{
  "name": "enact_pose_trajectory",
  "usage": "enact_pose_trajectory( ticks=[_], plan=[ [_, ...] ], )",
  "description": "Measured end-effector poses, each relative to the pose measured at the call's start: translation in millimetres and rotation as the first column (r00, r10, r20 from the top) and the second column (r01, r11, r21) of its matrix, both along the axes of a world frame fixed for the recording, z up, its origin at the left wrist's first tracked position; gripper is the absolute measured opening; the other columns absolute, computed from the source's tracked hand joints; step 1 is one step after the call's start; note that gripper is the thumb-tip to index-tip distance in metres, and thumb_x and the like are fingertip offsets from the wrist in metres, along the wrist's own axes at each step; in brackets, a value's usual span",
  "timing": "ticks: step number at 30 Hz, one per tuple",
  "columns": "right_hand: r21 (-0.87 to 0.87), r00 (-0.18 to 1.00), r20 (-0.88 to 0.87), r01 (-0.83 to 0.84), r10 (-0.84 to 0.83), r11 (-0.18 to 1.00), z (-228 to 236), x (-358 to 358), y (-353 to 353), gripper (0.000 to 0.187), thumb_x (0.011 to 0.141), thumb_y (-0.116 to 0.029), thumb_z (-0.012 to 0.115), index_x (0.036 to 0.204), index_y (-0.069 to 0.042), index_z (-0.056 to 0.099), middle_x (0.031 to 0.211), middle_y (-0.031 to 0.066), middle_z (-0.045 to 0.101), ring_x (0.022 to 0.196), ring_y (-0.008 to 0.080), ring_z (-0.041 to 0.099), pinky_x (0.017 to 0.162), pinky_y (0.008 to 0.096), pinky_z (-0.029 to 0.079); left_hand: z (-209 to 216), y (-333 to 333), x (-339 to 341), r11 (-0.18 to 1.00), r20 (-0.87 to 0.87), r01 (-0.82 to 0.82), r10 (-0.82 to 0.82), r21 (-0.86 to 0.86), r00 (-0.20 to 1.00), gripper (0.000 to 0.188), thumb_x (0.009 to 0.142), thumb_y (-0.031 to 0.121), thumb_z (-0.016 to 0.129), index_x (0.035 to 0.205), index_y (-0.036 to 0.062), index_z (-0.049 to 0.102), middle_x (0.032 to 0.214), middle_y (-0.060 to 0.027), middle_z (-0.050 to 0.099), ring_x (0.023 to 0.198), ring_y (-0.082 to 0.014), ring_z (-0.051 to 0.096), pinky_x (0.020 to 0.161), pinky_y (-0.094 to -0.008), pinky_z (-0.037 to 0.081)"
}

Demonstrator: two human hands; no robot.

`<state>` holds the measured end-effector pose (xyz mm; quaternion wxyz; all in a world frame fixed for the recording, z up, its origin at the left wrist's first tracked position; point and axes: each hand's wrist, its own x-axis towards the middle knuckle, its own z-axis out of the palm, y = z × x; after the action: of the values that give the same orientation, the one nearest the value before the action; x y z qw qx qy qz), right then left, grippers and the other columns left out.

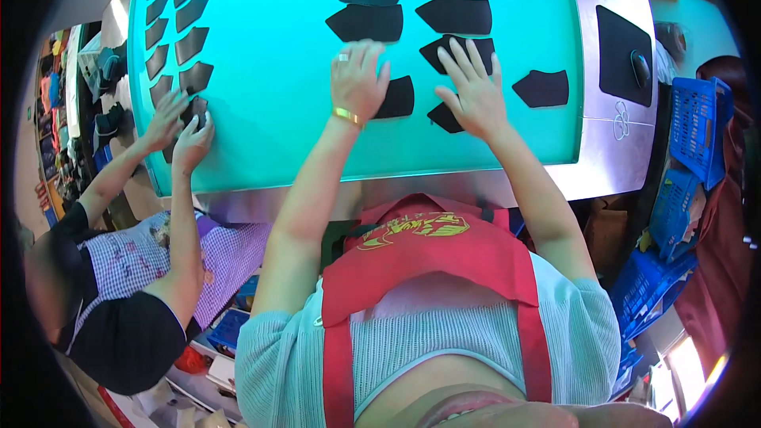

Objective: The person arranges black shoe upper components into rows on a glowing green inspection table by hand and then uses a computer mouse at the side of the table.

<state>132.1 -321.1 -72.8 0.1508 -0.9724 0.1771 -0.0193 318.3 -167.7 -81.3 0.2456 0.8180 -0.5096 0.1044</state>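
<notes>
Flat black pieces, cut with a pointed left end and looking like leather or fabric, lie in columns on the turquoise-lit table top [269, 71]. My left hand [359, 87], with a ring and a gold bracelet, rests palm down beside a black piece [399, 98] that it partly covers. Its fingertips reach the lower edge of another piece [366, 24], and the thumb stands apart. My right hand [476, 95] is spread flat, fingers over one piece [434, 54]. Below its thumb lies a further piece [444, 117], partly hidden by the hand. Neither hand grips anything visible.
At left, a co-worker's hands [182, 127] touch one of several smaller dark pieces [192, 46]. Right of the table top are a metal border [610, 143], a black mouse pad [614, 40] and a mouse [639, 69]. Blue plastic baskets [697, 123] stand farther right.
</notes>
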Motion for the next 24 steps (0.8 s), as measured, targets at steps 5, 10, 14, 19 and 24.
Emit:
enact_pose_trajectory(
  ticks=[5,10,14,19,24],
  plan=[
    [-0.039,0.997,-0.074,-0.002,-0.001,0.999,-18,2,2,0.057,0.098,-0.053,0.044,0.146,-0.022,0.046,0.156,0.0017,0.038,0.146,0.0257,0.029,0.115,0.0633,0.013,-18,-3,22,0.968,-0.025,-0.028,0.035,0.248,0.999,0.034,0.083,0.036,0.07,0.105,0.0116,0.062,0.103,-0.0058,0.057,0.105,-0.0282,0.054,0.087,-0.0421,0.043],
    [0.069,0.99,0.138,-0.015,0.005,0.998,13,44,-37,0.051,0.096,-0.046,0.053,0.14,-0.02,0.053,0.148,0.0052,0.048,0.143,0.0275,0.035,0.115,0.0588,0.018,-6,-28,51,0.994,-0.064,-0.005,0.012,0.112,0.998,0.028,0.082,0.032,0.072,0.101,0.0128,0.064,0.096,-0.0037,0.06,0.096,-0.0271,0.057,0.083,-0.0418,0.044],
    [-0.056,0.999,-0.009,-0.04,0.039,0.998,-22,70,-65,0.054,0.096,-0.049,0.051,0.142,-0.021,0.05,0.149,0.0042,0.046,0.143,0.0279,0.034,0.115,0.0614,0.017,-21,-76,99,0.997,0.019,0.08,-0.08,-0.003,0.997,0.022,0.083,0.025,0.072,0.099,0.0132,0.063,0.098,-0.0047,0.06,0.095,-0.0283,0.057,0.078,-0.0409,0.045],
    [-0.009,0.98,0.195,-0.042,0.043,0.999,-8,127,-83,0.045,0.09,-0.039,0.065,0.128,-0.016,0.062,0.132,0.0055,0.061,0.128,0.0268,0.051,0.11,0.0574,0.028,-6,-55,95,0.989,-0.065,0.02,-0.01,0.144,0.998,0.023,0.083,0.03,0.072,0.094,0.0114,0.065,0.091,-0.0057,0.059,0.09,-0.0262,0.058,0.074,-0.0402,0.045],
    [-0.088,0.986,0.148,0.086,-0.073,0.992,-20,300,-130,0.045,0.079,-0.038,0.077,0.114,-0.013,0.066,0.107,0.008,0.066,0.108,0.0263,0.06,0.092,0.0454,0.042,-11,-92,109,0.983,-0.078,0.069,-0.056,0.17,0.995,0.021,0.085,0.029,0.071,0.094,0.0119,0.066,0.085,-0.0041,0.063,0.082,-0.0239,0.06,0.072,-0.0384,0.046]
  ],
)
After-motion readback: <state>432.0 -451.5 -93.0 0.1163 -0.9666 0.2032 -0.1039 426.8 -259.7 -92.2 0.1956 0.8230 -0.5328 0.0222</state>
